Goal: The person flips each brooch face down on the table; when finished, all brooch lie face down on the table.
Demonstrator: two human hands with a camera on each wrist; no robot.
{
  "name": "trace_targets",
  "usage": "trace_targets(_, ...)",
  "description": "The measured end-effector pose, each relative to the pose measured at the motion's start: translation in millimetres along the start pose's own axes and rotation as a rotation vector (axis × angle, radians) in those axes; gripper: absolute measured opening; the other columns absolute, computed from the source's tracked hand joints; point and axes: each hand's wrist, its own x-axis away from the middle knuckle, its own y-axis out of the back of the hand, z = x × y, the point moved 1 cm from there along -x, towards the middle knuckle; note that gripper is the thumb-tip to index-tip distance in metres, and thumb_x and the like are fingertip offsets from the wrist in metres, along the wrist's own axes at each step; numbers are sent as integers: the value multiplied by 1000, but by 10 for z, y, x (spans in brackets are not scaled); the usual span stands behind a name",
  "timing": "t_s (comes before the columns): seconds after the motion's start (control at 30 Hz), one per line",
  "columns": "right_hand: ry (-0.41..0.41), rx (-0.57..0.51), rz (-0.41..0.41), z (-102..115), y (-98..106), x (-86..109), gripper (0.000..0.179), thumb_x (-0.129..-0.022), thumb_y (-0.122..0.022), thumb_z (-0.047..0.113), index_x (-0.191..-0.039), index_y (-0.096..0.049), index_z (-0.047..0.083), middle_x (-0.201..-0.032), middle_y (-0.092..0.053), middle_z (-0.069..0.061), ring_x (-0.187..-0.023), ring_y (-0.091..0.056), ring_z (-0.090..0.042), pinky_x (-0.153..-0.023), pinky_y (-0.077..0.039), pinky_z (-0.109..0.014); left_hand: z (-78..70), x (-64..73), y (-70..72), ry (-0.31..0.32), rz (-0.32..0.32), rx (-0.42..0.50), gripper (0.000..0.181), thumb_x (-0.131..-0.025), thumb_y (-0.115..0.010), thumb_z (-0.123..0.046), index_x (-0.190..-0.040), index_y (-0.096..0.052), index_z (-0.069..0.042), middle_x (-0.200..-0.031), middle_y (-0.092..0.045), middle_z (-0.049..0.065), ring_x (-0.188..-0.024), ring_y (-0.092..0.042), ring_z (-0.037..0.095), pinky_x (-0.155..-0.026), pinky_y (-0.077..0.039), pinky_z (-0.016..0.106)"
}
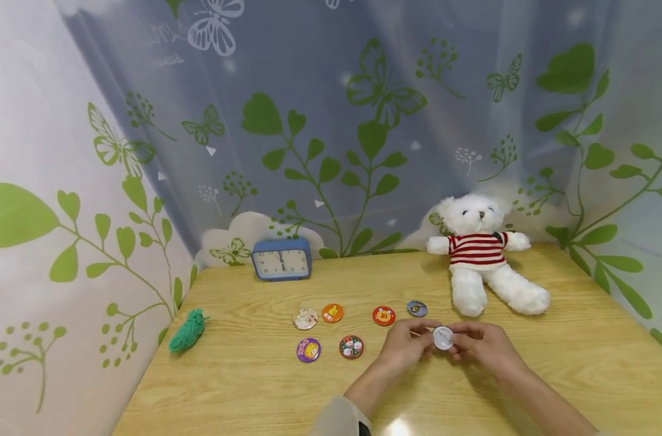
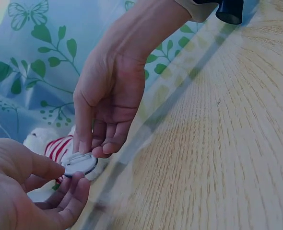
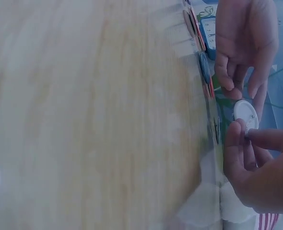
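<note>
A round button badge (image 1: 443,338) is held between both hands above the right half of the table, its whitish back with the pin toward the head camera. My left hand (image 1: 404,346) pinches its left edge; in the left wrist view the thumb and fingers of the left hand (image 2: 29,191) meet at the badge (image 2: 80,165). On the opposite edge, my right hand (image 1: 486,348) grips it, and the right wrist view has the right hand's (image 3: 261,177) thumb and fingertips on the rim of the badge (image 3: 246,112). The badge's printed front is hidden.
Several button badges lie left of the hands, among them a red one (image 1: 384,315), a blue one (image 1: 417,308) and a purple one (image 1: 308,350). A white teddy bear (image 1: 478,254) sits behind the right hand. Farther left are a blue clock (image 1: 282,260) and green yarn (image 1: 188,331).
</note>
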Motion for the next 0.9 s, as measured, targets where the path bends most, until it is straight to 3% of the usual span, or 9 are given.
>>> trace_targets(0.27, 16, 6, 4, 12, 18, 1, 35, -102, -62, 4, -129, -58, -18, -99, -74, -6, -84, -70, -13, -74, -62, -31, 38, -32, -5, 26, -17, 36, 28, -91, -67, 11, -110, -79, -5, -80, -67, 5, -69, -66, 12, -67, -62, 28)
trace_targets(0.57, 27, -14, -27, 3, -25, -7, 36, -100, -65, 3, -128, -58, -17, -97, -74, -10, -81, -71, -14, -73, -63, -31, 55, -14, -39, 61, -131, 161, 25, -85, -67, 15, -104, -75, 2, -84, -71, 12, -64, -68, 15, -68, -64, 34)
trace_targets(0.67, 22, -4, -39, 13, -33, -18, 35, -99, -65, 2, -127, -59, -17, -98, -75, -10, -81, -71, -14, -72, -62, -30, 31, -16, -43, 48, -166, 146, 21, -83, -70, 16, -98, -76, 3, -85, -72, 13, -65, -69, 15, -67, -64, 35)
trace_targets(0.9, 15, 12, -46, 20, -39, -50, 31, -99, -64, 0, -124, -60, -18, -95, -73, -9, -81, -71, -16, -71, -62, -30, 28, 4, -34, 20, -190, 62, 31, -71, -73, 15, -95, -79, -3, -81, -76, 5, -63, -70, 15, -61, -62, 31)
